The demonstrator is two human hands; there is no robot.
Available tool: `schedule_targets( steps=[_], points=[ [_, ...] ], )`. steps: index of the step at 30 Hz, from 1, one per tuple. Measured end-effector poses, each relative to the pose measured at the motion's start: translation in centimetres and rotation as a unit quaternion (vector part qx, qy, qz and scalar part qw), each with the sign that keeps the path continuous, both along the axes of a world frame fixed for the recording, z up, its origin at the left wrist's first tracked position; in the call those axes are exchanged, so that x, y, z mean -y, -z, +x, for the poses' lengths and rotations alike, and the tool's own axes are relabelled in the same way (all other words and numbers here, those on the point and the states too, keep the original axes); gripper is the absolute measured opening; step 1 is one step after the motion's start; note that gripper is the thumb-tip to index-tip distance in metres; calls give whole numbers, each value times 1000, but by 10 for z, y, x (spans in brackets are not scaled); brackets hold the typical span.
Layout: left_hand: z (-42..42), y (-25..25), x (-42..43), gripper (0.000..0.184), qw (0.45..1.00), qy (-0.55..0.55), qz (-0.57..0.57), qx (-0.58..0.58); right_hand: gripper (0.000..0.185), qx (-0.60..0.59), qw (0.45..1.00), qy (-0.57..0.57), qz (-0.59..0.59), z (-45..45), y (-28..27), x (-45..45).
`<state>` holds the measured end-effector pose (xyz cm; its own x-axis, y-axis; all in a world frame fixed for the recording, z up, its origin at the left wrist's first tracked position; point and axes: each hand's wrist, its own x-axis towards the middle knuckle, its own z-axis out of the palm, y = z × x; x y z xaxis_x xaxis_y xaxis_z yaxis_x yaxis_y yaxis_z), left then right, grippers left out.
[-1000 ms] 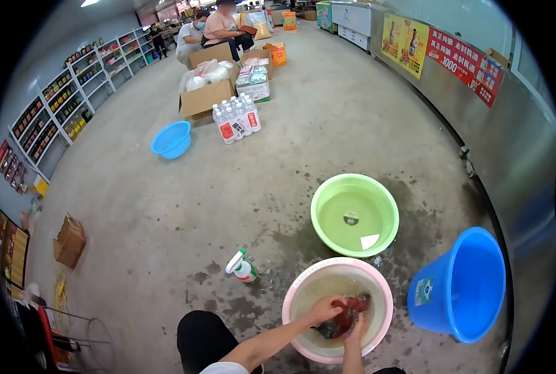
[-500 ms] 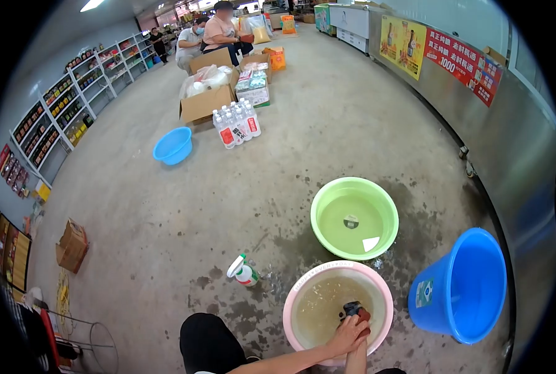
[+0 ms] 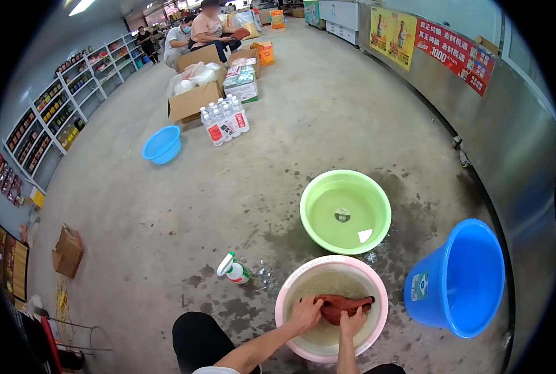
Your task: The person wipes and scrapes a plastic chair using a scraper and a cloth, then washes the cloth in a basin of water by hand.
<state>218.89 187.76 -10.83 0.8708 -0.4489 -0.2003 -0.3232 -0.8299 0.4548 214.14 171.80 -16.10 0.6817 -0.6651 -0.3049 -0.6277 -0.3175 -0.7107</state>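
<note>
In the pink-rimmed basin (image 3: 282, 310) of cloudy water, both hands have hold of a reddish-brown item (image 3: 342, 306) with a dark end, like a wet cloth or a shoe; its exact kind is unclear. My left hand (image 3: 306, 313) grips its left end, fingers curled over it. Lower down, my right hand (image 3: 353, 321) pinches the near side toward the right. Between them the item is spread out sideways. A white spray bottle (image 3: 235, 270) with a green nozzle and label stands on the floor left of the basin.
Behind the basin sits a green basin (image 3: 304, 215) of water with a label. A tall blue bucket (image 3: 427, 305) stands at right, near a steel counter (image 3: 465, 118). Bottled water (image 3: 225, 120), cartons (image 3: 194, 103) and a blue basin (image 3: 161, 145) lie farther off; people sit behind.
My hands, earlier close together on the bunched item at the right of the basin, have moved apart. The left went left, and the item is stretched out between them. The view shifted slightly.
</note>
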Motion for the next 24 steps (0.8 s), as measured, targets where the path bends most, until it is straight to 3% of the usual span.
schedule_targets(
  steps=[1,2,4,5,6,7,8,10,11,12,13,14,15,16,17,19,20,21,22,23,24],
  points=[
    [-1,-1,-4,51,992,48,84,78,71,-47,997,-5,-64,-1,-2,-3],
    [-2,-3,-7,51,992,48,84,77,86,-138,985,-89,-52,-1,-5,1],
    [-5,-5,-8,76,985,137,99,24,87,-191,969,-141,-65,-6,-16,-13],
    [-7,2,-7,76,985,138,97,22,87,-241,948,-192,-77,-8,-19,-18],
    [-7,14,-7,83,979,152,137,3,87,-221,946,-215,-100,-20,18,-16],
    [-9,28,-6,91,970,167,177,-16,87,-224,946,-213,-101,-22,18,-15],
    [-12,36,-6,82,969,172,171,34,85,-226,944,-224,-87,-24,15,-16],
    [-7,44,1,76,966,185,180,0,82,-230,942,-233,-74,-29,18,-13],
    [-4,45,4,70,961,195,191,-30,75,-137,965,-216,-65,-33,36,-6],
    [-2,56,5,55,983,149,102,-2,68,-40,978,-197,-56,-36,53,0],
    [8,65,7,55,984,149,99,2,68,-38,978,-197,-60,-35,60,3],
    [17,69,10,50,986,74,-72,-131,63,36,997,-57,37,-34,67,7],
    [21,74,12,45,936,-5,-238,-258,58,109,981,83,136,-33,76,7],
    [15,54,17,39,899,-63,-347,-258,34,245,904,236,257,-30,105,3],
    [13,36,22,39,900,-65,-345,-257,34,245,904,236,260,-26,90,0],
    [7,6,37,38,817,-27,-468,-335,49,196,759,344,517,-13,22,-1],
    [1,-7,46,38,836,-19,-447,-317,53,234,707,258,615,-12,-1,1],
    [-5,-19,54,38,855,-11,-425,-298,44,267,659,246,659,-8,-12,4],
    [-8,-37,61,35,884,52,-424,-189,44,277,632,226,687,-8,-13,9],
    [-17,-53,66,35,884,54,-425,-190,43,273,623,213,702,-9,-10,11],
    [-26,-68,70,33,920,78,-353,-153,42,270,612,202,715,-13,-6,14]
  ],
)
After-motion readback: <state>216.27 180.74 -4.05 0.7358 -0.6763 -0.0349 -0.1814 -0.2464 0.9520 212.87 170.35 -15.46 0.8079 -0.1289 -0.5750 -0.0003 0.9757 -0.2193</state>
